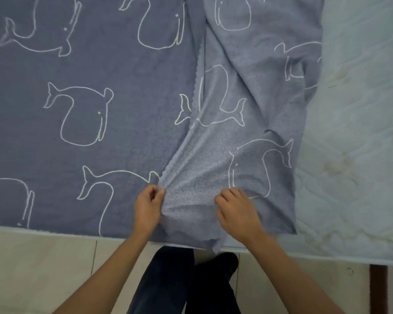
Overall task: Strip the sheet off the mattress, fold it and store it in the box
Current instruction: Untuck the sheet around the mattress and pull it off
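A blue-grey sheet (95,87) with white whale outlines lies over the mattress (354,155). Its right part is folded back to the left, paler underside up, leaving the pale mattress bare on the right. My left hand (148,209) pinches the folded sheet's edge near the mattress's near side. My right hand (236,211) grips the same bunched fold a little to the right, fingers curled into the cloth. A corner of the fold hangs over the mattress edge between my hands. No box is in view.
Pale tiled floor (43,268) runs along the near side of the mattress. My legs in dark trousers (168,279) stand right against the edge. A dark wooden bed leg (378,286) shows at the lower right.
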